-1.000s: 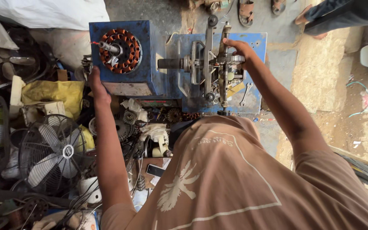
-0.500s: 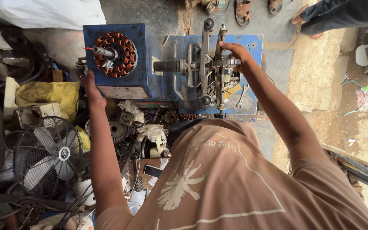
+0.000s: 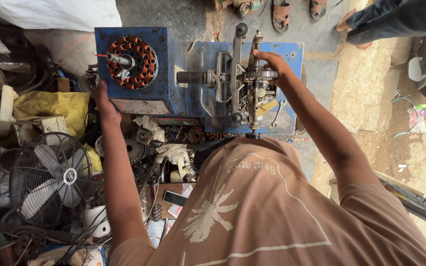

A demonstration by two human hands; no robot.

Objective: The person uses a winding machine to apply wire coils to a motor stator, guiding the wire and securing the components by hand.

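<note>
From the head camera, the blue coil-winding machine [image 3: 173,93] stands on the ground ahead of the person, its long axis running left to right across the view. On its left block sits a copper-wound stator [image 3: 132,61], round face turned up toward the camera, with a steel spindle [image 3: 117,59] poking out of its centre toward the left. The left hand [image 3: 100,98] rests with loosely spread fingers against the lower left corner of that block, bracing it rather than gripping anything. The right hand [image 3: 272,61] is closed around the crank handle [image 3: 257,74] of the gear and wheel assembly on the right half of the machine, whose upright shaft runs top to bottom in the view.

The step in hand looks like winding or aligning the stator by cranking; a sound next move would call for a steady turn while the left hand keeps the block from shifting.

To the left lie a caged table fan [image 3: 50,180], a yellow bag [image 3: 55,106] and loose motor parts [image 3: 144,143]. Another person's legs [image 3: 395,19] show at top right.
</note>
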